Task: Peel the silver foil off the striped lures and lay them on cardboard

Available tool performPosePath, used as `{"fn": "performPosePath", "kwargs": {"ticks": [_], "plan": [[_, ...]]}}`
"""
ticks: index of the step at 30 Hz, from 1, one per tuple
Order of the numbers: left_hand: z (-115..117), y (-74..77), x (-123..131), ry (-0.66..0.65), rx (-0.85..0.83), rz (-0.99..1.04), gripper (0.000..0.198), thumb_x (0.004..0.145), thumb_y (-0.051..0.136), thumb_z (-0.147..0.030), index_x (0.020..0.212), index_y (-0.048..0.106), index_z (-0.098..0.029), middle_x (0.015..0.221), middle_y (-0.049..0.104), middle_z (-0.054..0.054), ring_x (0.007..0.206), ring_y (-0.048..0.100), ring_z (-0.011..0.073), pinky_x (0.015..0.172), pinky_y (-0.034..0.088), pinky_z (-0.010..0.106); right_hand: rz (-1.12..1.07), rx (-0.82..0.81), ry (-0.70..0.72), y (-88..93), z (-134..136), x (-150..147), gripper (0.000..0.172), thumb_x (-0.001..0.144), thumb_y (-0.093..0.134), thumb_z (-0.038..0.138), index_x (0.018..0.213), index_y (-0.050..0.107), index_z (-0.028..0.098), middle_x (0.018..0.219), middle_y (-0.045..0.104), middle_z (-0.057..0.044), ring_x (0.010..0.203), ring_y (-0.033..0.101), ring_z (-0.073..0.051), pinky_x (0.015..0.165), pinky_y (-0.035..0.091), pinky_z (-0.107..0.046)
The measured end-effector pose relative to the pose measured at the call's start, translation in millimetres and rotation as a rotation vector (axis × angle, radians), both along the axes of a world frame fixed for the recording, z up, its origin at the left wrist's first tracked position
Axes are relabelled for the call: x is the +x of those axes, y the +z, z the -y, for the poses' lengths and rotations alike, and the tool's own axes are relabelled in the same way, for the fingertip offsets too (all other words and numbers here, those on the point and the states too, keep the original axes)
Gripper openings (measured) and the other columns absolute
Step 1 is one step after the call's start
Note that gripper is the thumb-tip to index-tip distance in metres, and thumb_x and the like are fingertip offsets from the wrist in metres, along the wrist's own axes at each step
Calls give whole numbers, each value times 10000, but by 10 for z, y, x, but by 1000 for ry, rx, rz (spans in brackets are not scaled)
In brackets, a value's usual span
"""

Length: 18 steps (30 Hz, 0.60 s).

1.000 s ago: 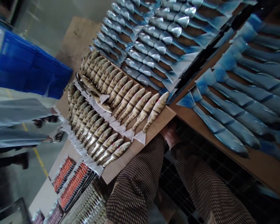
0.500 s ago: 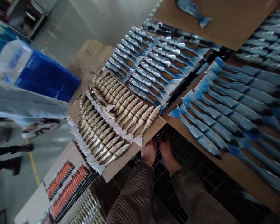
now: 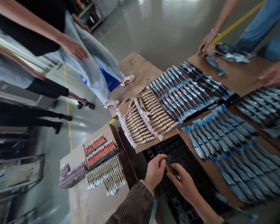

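Above the black pallet (image 3: 184, 158), I hold a small brownish fish-shaped lure (image 3: 170, 168) between both hands. My left hand (image 3: 154, 171) pinches its upper end, fingers curled. The thumb and fingers of my right hand (image 3: 184, 182) close around its lower end, hiding part of it. Just beyond lie rows of brown striped fish lures (image 3: 137, 124) with pale tails, on a cardboard sheet (image 3: 149, 145). Larger blue-grey fish lures (image 3: 207, 137) fill the cardboard to the right.
Silvery fish lures (image 3: 186, 99) lie farther back. At left, a stack holds orange lures (image 3: 100, 152) and pale green lures (image 3: 107, 175). A person's hand (image 3: 206, 42) rests at the far cardboard's edge. Other people stand at left, one with feet on a wooden board (image 3: 140, 67).
My hands have risen from beneath the cardboard's edge and now hold a small brown lure. The view has swung, bringing several people into sight.
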<state>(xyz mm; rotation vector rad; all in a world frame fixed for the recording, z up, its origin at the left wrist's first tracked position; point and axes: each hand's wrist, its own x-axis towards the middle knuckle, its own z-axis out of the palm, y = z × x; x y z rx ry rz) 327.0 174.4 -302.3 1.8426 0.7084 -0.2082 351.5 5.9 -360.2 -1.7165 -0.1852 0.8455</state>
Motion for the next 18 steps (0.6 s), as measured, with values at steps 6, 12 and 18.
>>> {"fn": "performPosePath", "kwargs": {"ticks": [6,12,18], "plan": [[-391,-45,-78,347,-123,120,414,947,533,-351,1331,501,-202,980,710,53,880,670,169,842,557,331,-150,-26,-105,59,-837,587,459,753,696,622,847,616,180,683,612,3,634,584,-181,574,476,-292],[-1422,-522,-146,360,42,40,219,915,536,-326,1050,652,-198,973,745,70,918,696,194,869,562,357,-97,-125,-331,-561,-1732,1015,495,619,770,563,881,697,150,859,713,-61,860,645,-236,865,518,-390],[-2773,-820,360,294,248,-50,209,921,499,-240,1056,647,-180,1035,730,95,943,683,189,913,545,347,-146,-463,-866,-653,-1392,811,510,511,741,502,902,581,216,845,617,-24,906,607,-263,948,482,-473]]}}
